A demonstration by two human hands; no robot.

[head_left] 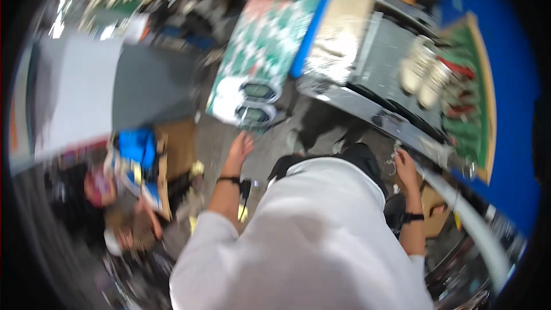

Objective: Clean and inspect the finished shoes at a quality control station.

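A pair of white shoes (251, 102) with dark openings sits at the near end of a green-and-white patterned table (247, 43). My left hand (241, 145) is just below these shoes, apart from them, its fingers loosely stretched and nothing seen in them. On the right, my right hand (405, 166) is beside the near edge of a metal-framed conveyor (376, 112), fingers loosely extended and blurred. No held thing shows there; whether it touches the frame I cannot tell. A cream pair of shoes (425, 72) rests on the conveyor's grey surface.
A green rack with a wooden rim (488, 97) stands right of the conveyor, holding several reddish items. Clear film (336, 40) covers a pale surface at the back. At left are a grey-and-white panel (80, 92), a cardboard box (177, 146) and another person (129, 227).
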